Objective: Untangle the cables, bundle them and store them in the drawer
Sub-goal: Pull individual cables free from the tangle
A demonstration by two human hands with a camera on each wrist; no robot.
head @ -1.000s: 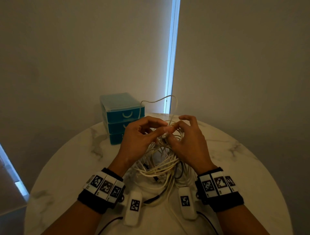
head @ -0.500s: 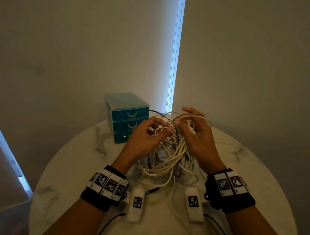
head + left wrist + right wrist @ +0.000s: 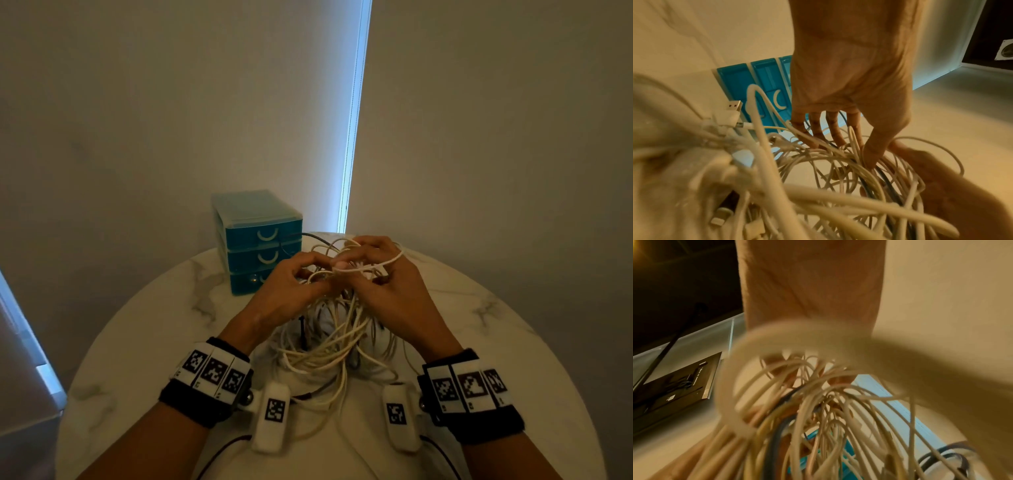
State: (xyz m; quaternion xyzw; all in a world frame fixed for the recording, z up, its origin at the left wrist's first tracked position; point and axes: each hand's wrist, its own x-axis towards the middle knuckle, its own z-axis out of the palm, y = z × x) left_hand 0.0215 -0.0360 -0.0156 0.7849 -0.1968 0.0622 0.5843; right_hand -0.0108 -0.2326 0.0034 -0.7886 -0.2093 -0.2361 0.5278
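Observation:
A tangle of white cables (image 3: 329, 339) with a few dark strands hangs from both hands above the round marble table (image 3: 130, 342). My left hand (image 3: 291, 291) curls its fingers into the top of the tangle (image 3: 828, 162) and grips strands there. My right hand (image 3: 380, 277) pinches a white loop that runs over its fingers. A USB plug (image 3: 733, 105) sticks out of the bundle in the left wrist view. The right wrist view shows blurred cables (image 3: 818, 410) close to the lens. The teal drawer unit (image 3: 260, 240) stands behind the hands, all three drawers shut.
The drawer unit sits at the table's far left edge against the wall. Loose cable ends trail on the table (image 3: 325, 404) between my wrists. A bright window strip (image 3: 352, 137) runs down the wall behind.
Both hands have lifted the tangle a little higher and pulled it together. A white loop now lies across my right hand's fingers.

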